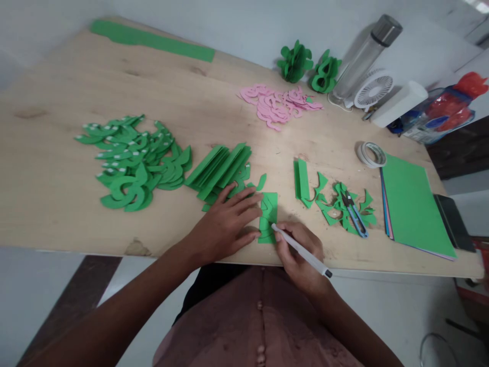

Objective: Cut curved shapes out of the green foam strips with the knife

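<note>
My left hand [227, 220] lies flat with fingers spread, pressing on a small folded green paper [268, 216] near the table's front edge. My right hand [298, 251] grips a white pen [301, 250], its tip touching the green paper. A curved outline is drawn on the paper. Just behind my left hand lies a stack of folded green strips [219, 171].
A pile of green cut shapes [132, 160] lies at left, pink cut shapes [277, 104] at the back. Scissors [354, 214] rest on green scraps at right, beside a tape roll [370, 154] and green card sheets [414, 206]. A bottle [362, 58], small fan [373, 89] and paper flowers [295, 61] stand behind.
</note>
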A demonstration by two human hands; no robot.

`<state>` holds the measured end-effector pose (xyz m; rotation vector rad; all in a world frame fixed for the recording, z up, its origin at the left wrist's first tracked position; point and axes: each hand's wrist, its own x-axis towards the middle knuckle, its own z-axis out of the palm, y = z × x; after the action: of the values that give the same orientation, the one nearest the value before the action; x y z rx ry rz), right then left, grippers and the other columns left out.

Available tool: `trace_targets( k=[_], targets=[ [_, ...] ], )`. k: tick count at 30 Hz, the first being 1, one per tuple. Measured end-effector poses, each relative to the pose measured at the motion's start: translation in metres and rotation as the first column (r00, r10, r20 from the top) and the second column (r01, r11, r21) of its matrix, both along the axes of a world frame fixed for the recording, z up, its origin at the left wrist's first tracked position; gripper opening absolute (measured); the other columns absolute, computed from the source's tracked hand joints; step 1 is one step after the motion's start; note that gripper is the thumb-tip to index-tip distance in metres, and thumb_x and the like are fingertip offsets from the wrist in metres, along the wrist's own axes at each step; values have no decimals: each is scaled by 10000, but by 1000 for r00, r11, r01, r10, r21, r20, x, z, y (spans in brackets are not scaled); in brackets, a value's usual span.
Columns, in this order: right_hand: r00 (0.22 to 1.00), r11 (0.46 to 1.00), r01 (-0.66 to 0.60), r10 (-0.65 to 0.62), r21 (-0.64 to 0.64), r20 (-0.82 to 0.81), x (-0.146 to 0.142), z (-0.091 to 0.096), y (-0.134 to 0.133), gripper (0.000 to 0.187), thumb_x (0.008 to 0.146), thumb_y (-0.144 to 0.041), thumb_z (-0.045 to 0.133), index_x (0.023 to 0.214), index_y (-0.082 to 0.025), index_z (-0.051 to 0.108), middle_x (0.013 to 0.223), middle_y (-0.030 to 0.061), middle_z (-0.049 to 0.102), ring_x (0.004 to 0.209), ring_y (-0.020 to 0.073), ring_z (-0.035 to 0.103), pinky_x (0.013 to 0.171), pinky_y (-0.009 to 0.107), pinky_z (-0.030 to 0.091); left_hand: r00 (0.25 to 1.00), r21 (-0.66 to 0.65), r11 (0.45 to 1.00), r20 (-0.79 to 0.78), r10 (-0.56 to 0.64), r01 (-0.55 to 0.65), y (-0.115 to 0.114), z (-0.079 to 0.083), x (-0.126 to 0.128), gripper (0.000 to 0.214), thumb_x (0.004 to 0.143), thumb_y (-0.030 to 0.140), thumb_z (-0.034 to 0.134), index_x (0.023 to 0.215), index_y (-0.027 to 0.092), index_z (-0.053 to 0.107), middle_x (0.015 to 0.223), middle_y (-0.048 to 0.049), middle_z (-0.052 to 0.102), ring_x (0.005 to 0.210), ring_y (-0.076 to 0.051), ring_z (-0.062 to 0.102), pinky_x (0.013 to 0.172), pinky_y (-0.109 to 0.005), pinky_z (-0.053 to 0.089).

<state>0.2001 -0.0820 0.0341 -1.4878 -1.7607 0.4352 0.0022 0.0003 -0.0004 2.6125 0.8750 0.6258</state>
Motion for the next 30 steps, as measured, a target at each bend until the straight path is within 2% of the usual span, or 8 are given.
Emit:
trace_targets(
  k=[30],
  targets=[
    [1000, 1000, 12, -11, -7, 29, 1, 1, -4, 111, 923, -160, 556, 939, -195, 660, 761, 29, 710, 681, 172, 676, 628, 287, 540, 1000, -12, 1000, -9, -2, 2, 0, 4, 1, 238, 947, 330, 551, 1149, 225, 623, 1429, -95, 588, 1419, -288, 436, 1217, -558, 219]
  ],
)
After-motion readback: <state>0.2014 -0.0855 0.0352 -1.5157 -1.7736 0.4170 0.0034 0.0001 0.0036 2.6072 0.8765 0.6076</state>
